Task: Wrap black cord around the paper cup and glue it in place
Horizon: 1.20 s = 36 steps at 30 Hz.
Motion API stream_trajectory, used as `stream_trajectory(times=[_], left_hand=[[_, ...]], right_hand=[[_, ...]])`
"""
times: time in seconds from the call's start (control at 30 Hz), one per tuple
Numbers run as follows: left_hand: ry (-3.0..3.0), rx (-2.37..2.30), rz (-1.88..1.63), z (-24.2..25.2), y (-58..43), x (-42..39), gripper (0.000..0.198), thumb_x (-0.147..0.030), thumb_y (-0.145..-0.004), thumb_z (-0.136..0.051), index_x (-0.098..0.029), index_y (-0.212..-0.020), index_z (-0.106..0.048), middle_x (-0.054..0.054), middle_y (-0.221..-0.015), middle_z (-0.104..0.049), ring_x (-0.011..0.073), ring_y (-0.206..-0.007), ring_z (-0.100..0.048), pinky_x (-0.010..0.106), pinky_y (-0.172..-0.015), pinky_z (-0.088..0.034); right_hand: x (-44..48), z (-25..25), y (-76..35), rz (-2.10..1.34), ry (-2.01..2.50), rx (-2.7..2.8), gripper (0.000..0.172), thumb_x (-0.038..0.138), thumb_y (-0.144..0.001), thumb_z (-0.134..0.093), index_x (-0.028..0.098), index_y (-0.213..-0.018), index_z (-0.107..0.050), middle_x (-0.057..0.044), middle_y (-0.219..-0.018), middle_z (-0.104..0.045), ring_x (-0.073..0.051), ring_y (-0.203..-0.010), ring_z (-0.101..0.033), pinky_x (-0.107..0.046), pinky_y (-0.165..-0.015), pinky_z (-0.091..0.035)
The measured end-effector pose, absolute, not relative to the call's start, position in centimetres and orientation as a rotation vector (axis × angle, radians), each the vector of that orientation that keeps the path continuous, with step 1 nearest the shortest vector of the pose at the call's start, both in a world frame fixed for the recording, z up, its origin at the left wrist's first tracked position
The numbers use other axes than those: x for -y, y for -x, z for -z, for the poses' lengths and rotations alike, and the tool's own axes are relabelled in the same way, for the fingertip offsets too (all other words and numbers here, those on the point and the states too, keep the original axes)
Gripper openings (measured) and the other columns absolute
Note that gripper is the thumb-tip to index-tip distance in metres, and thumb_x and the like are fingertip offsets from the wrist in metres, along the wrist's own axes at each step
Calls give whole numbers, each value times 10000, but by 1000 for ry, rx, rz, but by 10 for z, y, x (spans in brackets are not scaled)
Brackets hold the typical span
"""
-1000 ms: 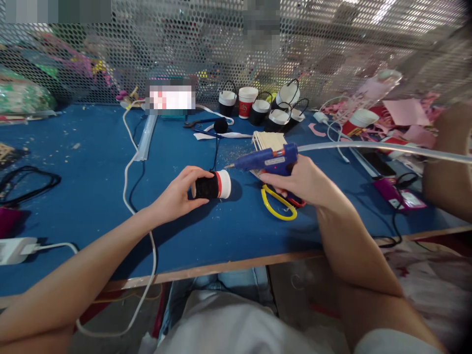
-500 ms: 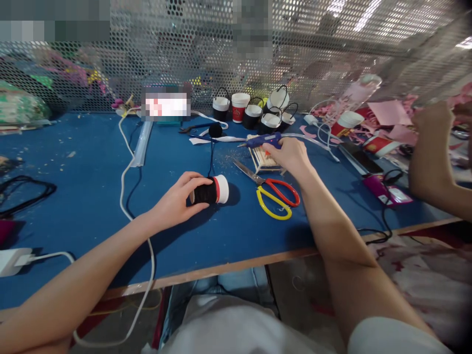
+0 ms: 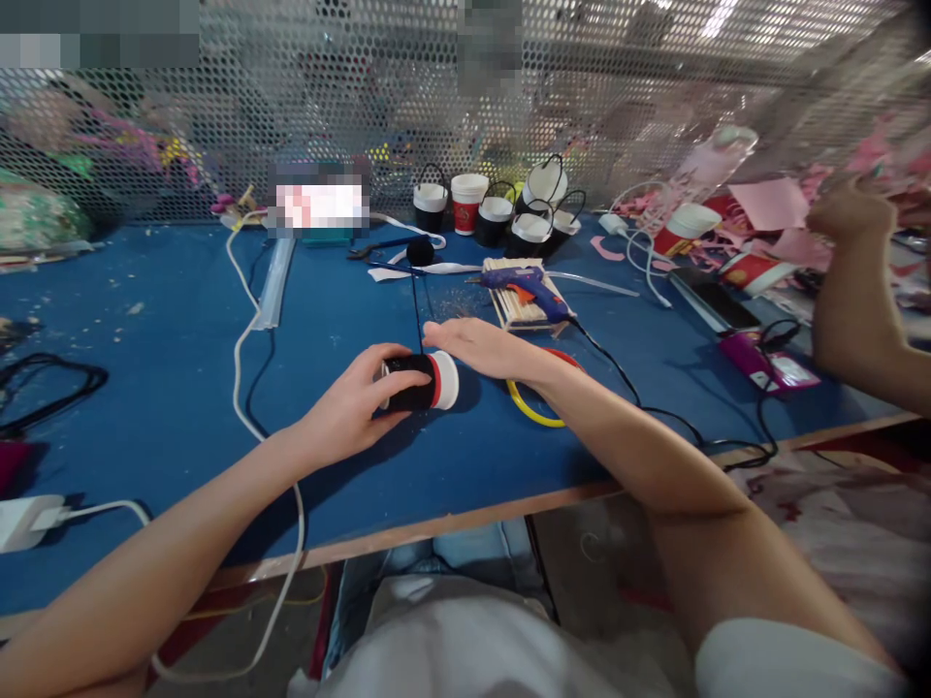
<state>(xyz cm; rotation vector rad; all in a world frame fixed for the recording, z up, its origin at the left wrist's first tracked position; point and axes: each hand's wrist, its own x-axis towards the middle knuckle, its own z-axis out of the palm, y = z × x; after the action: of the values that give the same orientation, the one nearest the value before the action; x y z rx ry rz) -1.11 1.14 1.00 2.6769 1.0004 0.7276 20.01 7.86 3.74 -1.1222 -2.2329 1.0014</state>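
My left hand (image 3: 356,396) is wrapped around a paper cup (image 3: 446,380) lying on its side, with black yarn wound round its body and a red band and white end showing. From the cup a black yarn strand (image 3: 417,310) runs back to a small black ball of yarn (image 3: 420,251). Close to the cup's white end and the strand, my right hand (image 3: 476,346) hovers with fingers stretched out, holding nothing that I can see. It covers most of the scissors (image 3: 534,407). A blue glue gun (image 3: 529,283) rests on a rack of wooden sticks (image 3: 513,318).
Several black-wrapped cups with handles (image 3: 495,221) stand at the back by a perforated metal screen (image 3: 327,116). Pliers (image 3: 374,250) lie left of them. A white cable (image 3: 239,373) crosses the left side. At right are a phone (image 3: 713,299), pink scraps and another person's arm (image 3: 850,291).
My right hand has let go of the glue gun, left on the stick rack, and moved left and nearer to the cup, over the scissors. My left hand keeps holding the cup.
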Motion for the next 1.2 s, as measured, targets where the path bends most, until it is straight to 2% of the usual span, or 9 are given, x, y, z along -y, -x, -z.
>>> stream_trajectory(times=[0.17, 0.27, 0.37, 0.47, 0.7, 0.9, 1.07, 1.2], left_hand=[[-2703, -969, -744, -10, 11, -11, 356, -144, -811, -555, -208, -1156, -494, 127, -1257, -385, 256, -1189, -408, 429, -982, -408], [-2673, -971, -753, -10, 11, -11, 375, -144, -808, -557, -216, -1169, -486, 124, -1256, -388, 252, -1177, -420, 430, -975, -413], [-2560, -1010, -784, -13, 11, -11, 473, -167, -795, -575, -214, -1239, -418, 123, -1244, -417, 245, -1163, -438, 428, -967, -420], [-2430, -1078, -776, -17, 10, -10, 575, -220, -783, -598, -204, -1301, -347, 115, -1230, -454, 242, -1161, -449, 431, -977, -411], [-2122, -1116, -759, -12, 10, -10, 565, -352, -748, -641, -204, -1249, -428, 98, -1184, -532, 233, -1042, -559, 380, -860, -499], [-1993, -1089, -686, -12, 9, -7, 574, -366, -736, -657, -210, -1242, -437, 71, -1149, -591, 208, -973, -602, 357, -853, -507], [-1970, -1044, -672, -15, 8, -5, 579, -348, -733, -663, -195, -1243, -437, 80, -1152, -573, 190, -936, -606, 331, -818, -524], [-1992, -1010, -695, -16, 7, -3, 577, -337, -732, -670, -234, -1248, -433, 78, -1171, -533, 188, -936, -591, 316, -775, -539]], right_hand=[[-76, -34, -184, -1255, 1022, 2029, 291, 464, -756, -578, 181, -772, -644, -26, -860, -662, -150, -798, -584, -278, -731, -441], [-75, -35, -186, -1232, 1027, 1887, 239, 401, -729, -617, 164, -754, -604, -20, -805, -638, -127, -730, -562, -271, -703, -444], [-74, -36, -192, -1109, 983, 1881, 243, 407, -739, -616, 168, -730, -572, 3, -715, -589, -115, -676, -527, -269, -669, -430], [-74, -39, -198, -1044, 942, 1876, 261, 425, -755, -606, 172, -723, -548, 2, -707, -577, -115, -668, -517, -272, -661, -422], [-72, -48, -204, -975, 969, 1841, 286, 441, -788, -572, 174, -706, -509, 1, -688, -565, -91, -613, -467, -241, -580, -382], [-71, -49, -203, -945, 941, 1866, 307, 454, -781, -579, 167, -701, -506, 4, -671, -538, -87, -606, -442, -235, -562, -363], [-72, -46, -202, -888, 983, 1906, 328, 477, -789, -559, 171, -686, -506, 15, -639, -519, -82, -572, -406, -237, -539, -340], [-72, -43, -200, -893, 984, 1927, 337, 489, -792, -546, 177, -677, -495, 8, -645, -534, -94, -588, -432, -249, -560, -356]])
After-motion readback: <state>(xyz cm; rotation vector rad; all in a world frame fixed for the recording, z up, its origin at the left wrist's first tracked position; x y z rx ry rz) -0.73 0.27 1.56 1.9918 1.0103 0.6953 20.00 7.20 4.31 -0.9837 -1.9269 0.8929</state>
